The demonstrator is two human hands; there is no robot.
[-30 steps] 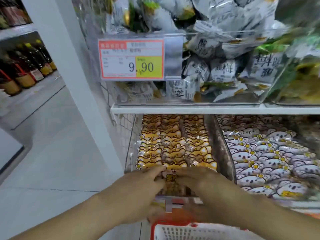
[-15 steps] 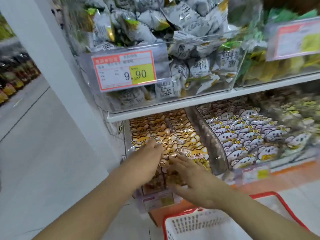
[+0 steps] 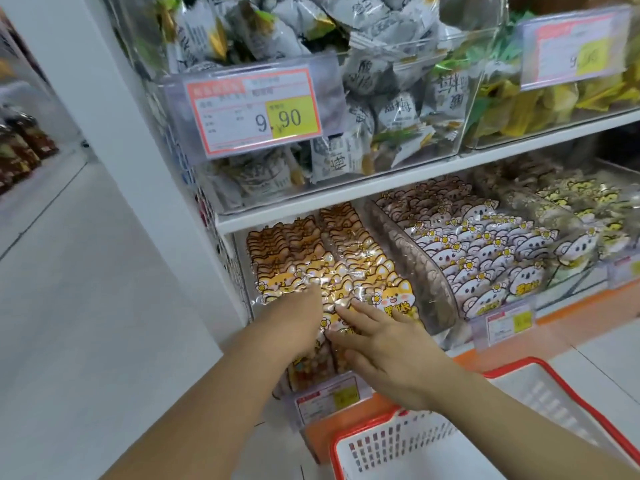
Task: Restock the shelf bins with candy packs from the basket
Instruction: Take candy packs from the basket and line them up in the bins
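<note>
Orange cat-print candy packs (image 3: 332, 258) fill the lower-left clear shelf bin (image 3: 408, 265) in rows. My left hand (image 3: 294, 323) lies flat on the front packs, fingers stretched out. My right hand (image 3: 388, 344) rests beside it with fingers spread, pressing the front packs down. Neither hand holds a pack. A white basket with a red rim (image 3: 519, 441) sits on the floor at the lower right; the part of its inside that shows is bare.
White koala-print packs (image 3: 485, 251) fill the neighbouring bin, yellow ones (image 3: 588, 199) beyond. The upper shelf holds bins of grey-wrapped candy (image 3: 381, 81) behind a 9.90 price tag (image 3: 252, 112). A white pillar (image 3: 114, 133) stands left; an orange shelf base (image 3: 346, 420) runs below.
The camera view swung left and down, then tilted. Both hands stayed on the front orange packs, with the fingers spreading flatter over them.
</note>
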